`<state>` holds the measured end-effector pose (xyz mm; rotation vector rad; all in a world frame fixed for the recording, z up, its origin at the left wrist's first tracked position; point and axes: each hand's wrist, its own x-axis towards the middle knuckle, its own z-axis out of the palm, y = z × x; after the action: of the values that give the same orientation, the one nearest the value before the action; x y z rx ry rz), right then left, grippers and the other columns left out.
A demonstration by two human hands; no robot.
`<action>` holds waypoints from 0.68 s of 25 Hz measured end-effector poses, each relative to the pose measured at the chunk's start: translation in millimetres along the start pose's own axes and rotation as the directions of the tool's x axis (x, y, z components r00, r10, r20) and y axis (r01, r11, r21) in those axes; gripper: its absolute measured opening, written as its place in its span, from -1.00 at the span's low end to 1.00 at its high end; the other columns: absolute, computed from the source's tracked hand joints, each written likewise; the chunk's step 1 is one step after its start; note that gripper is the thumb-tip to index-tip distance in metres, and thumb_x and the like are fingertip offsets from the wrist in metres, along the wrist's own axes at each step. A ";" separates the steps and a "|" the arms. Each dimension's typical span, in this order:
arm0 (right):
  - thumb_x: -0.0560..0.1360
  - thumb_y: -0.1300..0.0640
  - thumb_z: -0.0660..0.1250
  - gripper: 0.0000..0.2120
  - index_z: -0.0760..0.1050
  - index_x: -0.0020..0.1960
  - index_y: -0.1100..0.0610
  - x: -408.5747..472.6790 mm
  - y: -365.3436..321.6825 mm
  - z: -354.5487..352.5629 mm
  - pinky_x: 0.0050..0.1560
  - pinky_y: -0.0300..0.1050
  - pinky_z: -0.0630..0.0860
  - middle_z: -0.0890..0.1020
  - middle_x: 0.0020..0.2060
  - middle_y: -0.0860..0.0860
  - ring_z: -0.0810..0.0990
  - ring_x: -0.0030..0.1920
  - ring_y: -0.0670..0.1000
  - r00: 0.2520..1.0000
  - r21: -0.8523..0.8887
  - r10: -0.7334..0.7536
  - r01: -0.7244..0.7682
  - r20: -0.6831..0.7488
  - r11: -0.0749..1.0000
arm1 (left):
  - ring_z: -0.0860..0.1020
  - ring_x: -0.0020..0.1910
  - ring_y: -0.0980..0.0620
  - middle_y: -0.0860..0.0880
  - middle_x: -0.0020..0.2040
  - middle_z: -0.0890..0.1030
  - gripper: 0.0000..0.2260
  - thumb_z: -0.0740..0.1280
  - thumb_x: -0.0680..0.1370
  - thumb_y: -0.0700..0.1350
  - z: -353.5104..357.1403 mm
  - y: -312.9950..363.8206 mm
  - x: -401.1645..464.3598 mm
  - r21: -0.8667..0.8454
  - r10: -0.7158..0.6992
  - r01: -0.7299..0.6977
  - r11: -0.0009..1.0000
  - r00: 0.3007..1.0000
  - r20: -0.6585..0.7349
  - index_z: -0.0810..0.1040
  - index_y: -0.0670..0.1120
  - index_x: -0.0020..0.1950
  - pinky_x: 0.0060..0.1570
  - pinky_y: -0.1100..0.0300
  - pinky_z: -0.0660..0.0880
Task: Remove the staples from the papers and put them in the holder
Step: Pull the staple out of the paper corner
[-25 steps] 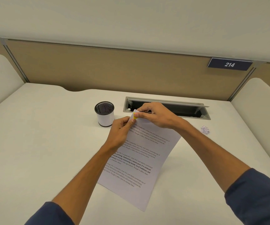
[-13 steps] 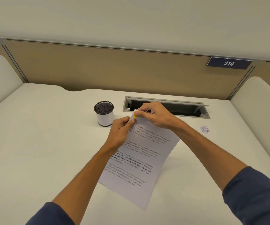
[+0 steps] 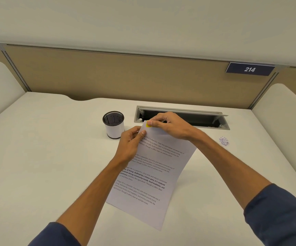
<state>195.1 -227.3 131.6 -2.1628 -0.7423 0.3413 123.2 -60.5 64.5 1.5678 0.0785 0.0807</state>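
White table (image 3: 46,157) by a tan wall, left hand (image 3: 129,144) pinching the papers (image 3: 149,174) near the top corner, right hand (image 3: 170,126) pinching a small yellow thing (image 3: 148,125) there, cup holder (image 3: 113,127) just left

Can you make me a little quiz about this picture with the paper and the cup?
1. True or false: both hands hold the paper.
2. Which lies right of the paper? A) cup B) small pile of bits
3. Fill in: the sign reads ___.

Key: 1 true: left hand grips the paper's left edge, right hand pinches its top corner by a yellow bit. 2 B. 3 214.
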 end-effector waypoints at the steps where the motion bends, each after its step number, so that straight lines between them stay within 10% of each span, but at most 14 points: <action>1: 0.54 -0.15 0.27 -0.72 0.65 0.05 -0.02 -1.0 0.4 -0.5 -0.02 -0.28 0.45 0.64 0.02 -0.10 0.59 0.01 -0.12 1.000 0.016 0.011 -0.011 -0.013 1.000 | 0.69 -0.11 -0.05 -0.05 -0.04 0.71 -0.77 0.25 0.63 -0.08 0.0 0.7 -0.2 -0.001 -0.004 0.004 1.000 1.000 -0.012 0.58 -0.12 0.23 -0.09 0.05 0.64; 17: 0.53 -0.16 0.26 -0.81 0.61 -0.14 -0.17 -14.5 8.6 -8.6 0.01 -0.01 0.49 0.66 -0.12 -0.09 0.58 -0.08 -0.04 0.990 0.101 0.065 -0.053 -0.125 0.993 | 0.68 -0.14 -0.10 -0.11 -0.01 0.69 -0.89 0.32 0.60 -0.03 4.1 5.3 -1.4 -0.003 -0.017 0.017 1.000 0.995 -0.100 0.61 0.06 0.08 -0.16 0.01 0.65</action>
<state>191.0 -245.7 130.4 -2.0952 -0.5785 0.2605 122.2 -64.7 69.8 1.5603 0.1703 0.1460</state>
